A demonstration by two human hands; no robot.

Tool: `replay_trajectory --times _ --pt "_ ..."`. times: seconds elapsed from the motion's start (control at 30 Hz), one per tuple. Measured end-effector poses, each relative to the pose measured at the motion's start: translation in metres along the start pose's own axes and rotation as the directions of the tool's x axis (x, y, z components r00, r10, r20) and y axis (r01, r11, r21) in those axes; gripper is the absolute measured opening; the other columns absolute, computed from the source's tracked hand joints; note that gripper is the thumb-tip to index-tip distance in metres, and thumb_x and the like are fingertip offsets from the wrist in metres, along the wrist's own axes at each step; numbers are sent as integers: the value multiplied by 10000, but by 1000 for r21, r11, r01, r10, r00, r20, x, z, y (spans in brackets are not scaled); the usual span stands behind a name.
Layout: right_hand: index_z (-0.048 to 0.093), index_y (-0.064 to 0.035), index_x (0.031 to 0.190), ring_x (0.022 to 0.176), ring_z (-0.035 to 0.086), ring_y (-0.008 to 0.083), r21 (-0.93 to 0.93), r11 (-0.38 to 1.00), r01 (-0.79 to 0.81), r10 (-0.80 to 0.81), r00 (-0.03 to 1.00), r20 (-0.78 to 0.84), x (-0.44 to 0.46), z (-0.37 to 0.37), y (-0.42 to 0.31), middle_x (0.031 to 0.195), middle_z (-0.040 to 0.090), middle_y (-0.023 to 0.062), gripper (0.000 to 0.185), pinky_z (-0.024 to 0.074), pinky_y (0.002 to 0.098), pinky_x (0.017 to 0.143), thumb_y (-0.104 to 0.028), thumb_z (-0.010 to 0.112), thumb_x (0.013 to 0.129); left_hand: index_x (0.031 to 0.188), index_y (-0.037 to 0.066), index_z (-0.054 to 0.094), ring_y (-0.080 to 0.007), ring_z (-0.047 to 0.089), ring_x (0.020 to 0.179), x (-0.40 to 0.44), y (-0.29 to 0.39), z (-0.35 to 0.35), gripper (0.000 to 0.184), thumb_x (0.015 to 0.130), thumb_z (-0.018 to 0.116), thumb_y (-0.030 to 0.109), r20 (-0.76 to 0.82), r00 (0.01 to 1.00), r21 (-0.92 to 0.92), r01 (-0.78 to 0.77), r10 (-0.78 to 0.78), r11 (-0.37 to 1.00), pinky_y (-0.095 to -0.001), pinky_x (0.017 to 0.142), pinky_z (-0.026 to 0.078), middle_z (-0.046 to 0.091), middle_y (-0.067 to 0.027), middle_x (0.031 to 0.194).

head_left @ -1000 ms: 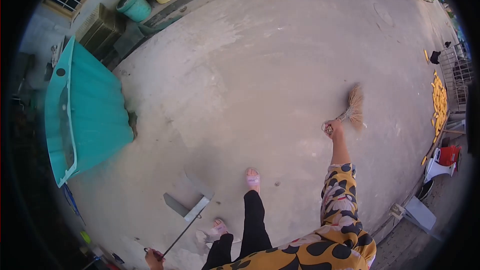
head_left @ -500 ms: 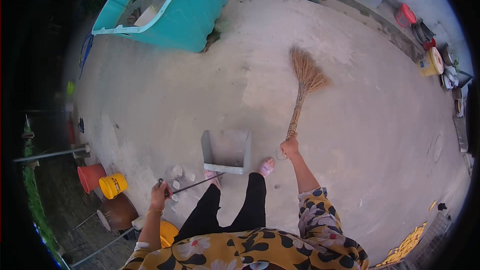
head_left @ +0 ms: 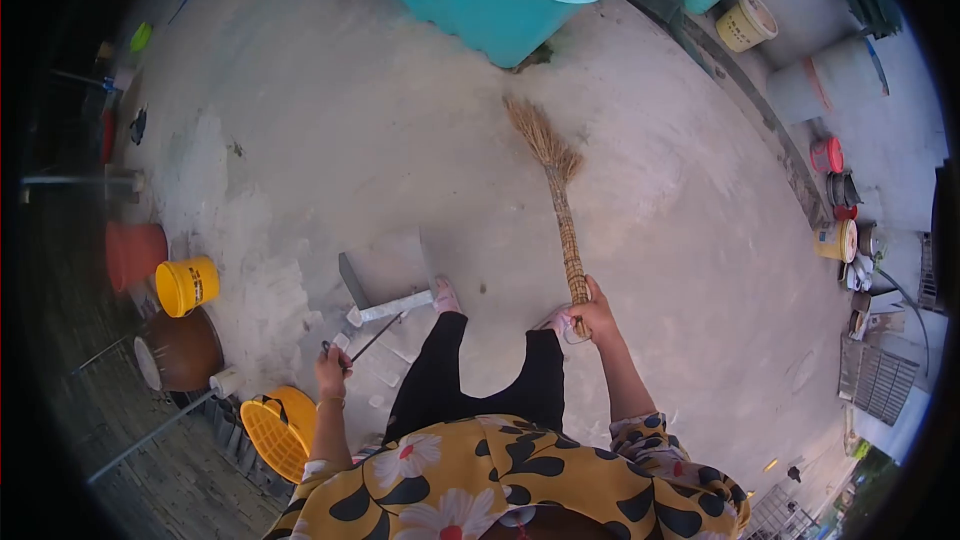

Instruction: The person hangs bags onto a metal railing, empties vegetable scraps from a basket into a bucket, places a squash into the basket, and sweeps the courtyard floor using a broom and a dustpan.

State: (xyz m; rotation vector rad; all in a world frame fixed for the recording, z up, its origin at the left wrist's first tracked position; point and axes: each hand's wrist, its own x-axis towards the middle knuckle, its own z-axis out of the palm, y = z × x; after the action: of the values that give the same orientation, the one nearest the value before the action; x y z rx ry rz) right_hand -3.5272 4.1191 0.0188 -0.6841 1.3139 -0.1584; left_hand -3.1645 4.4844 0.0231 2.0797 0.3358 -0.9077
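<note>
My right hand [head_left: 594,312] is wrapped round the handle of a straw broom [head_left: 562,210]. Its bristles point away from me and touch or hover just over the concrete; I cannot tell which. In my left hand [head_left: 332,372] is the end of a thin dark rod, the handle of a grey dustpan [head_left: 392,307]. The pan lies in front of my feet, a little to the left, with its open mouth facing away. Pale flat pieces [head_left: 384,365] lie on the ground between my left hand and my leg.
A large turquoise tub [head_left: 490,15] stands ahead. On the left are a red bucket [head_left: 135,254], a yellow bucket [head_left: 190,286], a brown jar [head_left: 180,352] and an orange basket [head_left: 275,430]. Along the right wall stand several buckets, among them a cream one [head_left: 746,24].
The view has turned to the right. The broom's bristles have swung leftward relative to its handle, and the dustpan has shifted left of my feet. Both hands keep their hold.
</note>
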Motion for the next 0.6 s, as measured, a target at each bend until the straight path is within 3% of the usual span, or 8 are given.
replay_trajectory --times 0.1,0.13,0.2,0.27,0.33,0.43,0.5,0.6 --pt "178 -27 1325 379 460 170 38 999 25 -17 978 -210 -7 44 -12 562 482 71 817 399 299 347 96 568 618 711 68 500 -104 487 501 42 -2 -55 250 855 447 264 -29 999 -22 17 -17 1000 -222 414 393 504 -23 581" --pt "178 -27 1325 379 460 170 16 1000 19 -15 979 -204 10 46 -7 562 482 71 817 399 299 347 96 568 618 711 68 500 -104 487 501 54 -17 -58 250 855 447 264 -37 999 -38 32 -34 999 -222 414 393 504 -23 581" --pt "421 24 1054 388 470 176 17 999 27 -21 965 -263 42 68 -4 558 482 75 443 404 300 347 76 557 636 704 79 486 -98 472 504 70 -19 -80 242 861 441 258 -79 997 -93 1 -8 996 -223 419 393 485 -13 582" --pt "449 -14 734 426 484 179 233 972 -17 50 989 -138 90 97 15 560 483 79 130 420 302 379 55 533 664 700 87 480 -96 469 509 80 -31 -95 237 864 438 253 -124 991 -127 25 -41 992 -226 414 390 478 -9 588" --pt "448 -18 639 469 496 176 435 899 -56 107 990 -93 116 178 34 568 481 81 99 433 305 420 45 505 690 707 90 479 -98 464 495 86 -40 -110 232 862 441 258 -205 976 -154 36 -67 987 -228 411 387 479 -9 582" --pt "451 -34 662 467 481 182 500 832 -238 242 969 59 99 340 30 578 477 80 99 406 307 423 49 489 701 717 92 480 -102 462 480 87 -51 -140 228 859 446 267 -259 960 -173 65 -109 983 -228 403 382 481 -10 576" --pt "446 -43 683 454 467 184 582 750 -314 158 939 304 102 423 30 548 463 68 110 377 312 411 41 515 701 719 92 479 -104 463 474 82 -44 -157 229 858 447 270 -267 957 -177 62 -109 982 -228 400 380 481 -10 572" --pt "454 -40 681 448 462 170 555 732 -394 134 883 450 115 479 -10 542 462 65 108 384 304 417 46 515 702 732 97 480 -101 465 466 80 -44 -172 221 862 442 271 -294 950 -215 45 -109 976 -222 392 374 483 -9 568"
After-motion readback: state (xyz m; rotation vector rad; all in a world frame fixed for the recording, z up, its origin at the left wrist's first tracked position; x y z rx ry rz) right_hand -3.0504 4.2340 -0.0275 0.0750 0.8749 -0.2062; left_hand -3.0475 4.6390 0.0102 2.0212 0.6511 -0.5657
